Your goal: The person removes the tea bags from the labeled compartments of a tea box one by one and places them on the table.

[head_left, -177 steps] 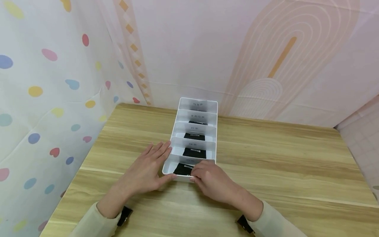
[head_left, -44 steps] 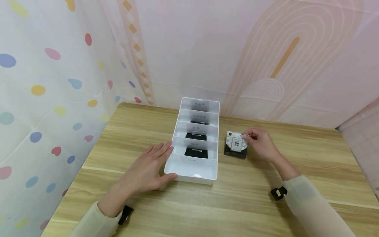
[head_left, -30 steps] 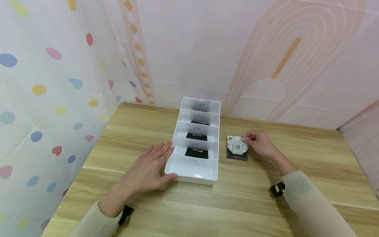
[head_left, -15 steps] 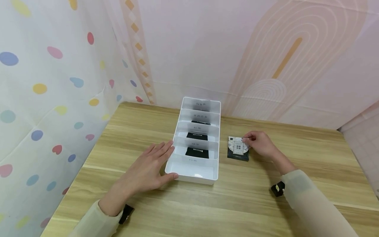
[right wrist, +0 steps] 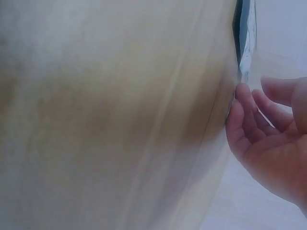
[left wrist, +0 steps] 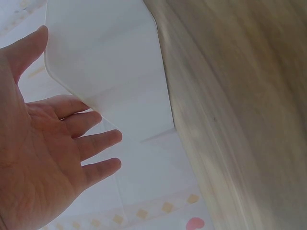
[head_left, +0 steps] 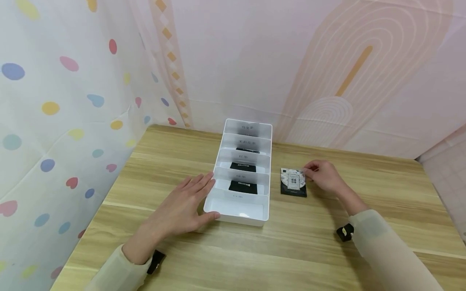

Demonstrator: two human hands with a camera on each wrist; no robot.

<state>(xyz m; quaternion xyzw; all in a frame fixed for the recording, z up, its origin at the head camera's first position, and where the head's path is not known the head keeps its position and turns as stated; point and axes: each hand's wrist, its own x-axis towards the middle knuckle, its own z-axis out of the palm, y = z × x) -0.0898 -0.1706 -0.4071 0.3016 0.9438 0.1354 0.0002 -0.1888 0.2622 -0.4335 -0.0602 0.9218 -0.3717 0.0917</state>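
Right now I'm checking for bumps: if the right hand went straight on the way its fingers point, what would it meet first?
Probably the black-and-white packet, just ahead of the right hand; whether they touch is hard to tell. Beyond it stands the white tray.

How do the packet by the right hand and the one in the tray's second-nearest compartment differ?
The table packet shows a pale patterned area above black; the visible part of the tray packet is black with a pale strip. The table packet lies on the table; the tray packet sits inside the white tray. The right hand is at the table packet's edge; no hand is at the tray packet. Both show black.
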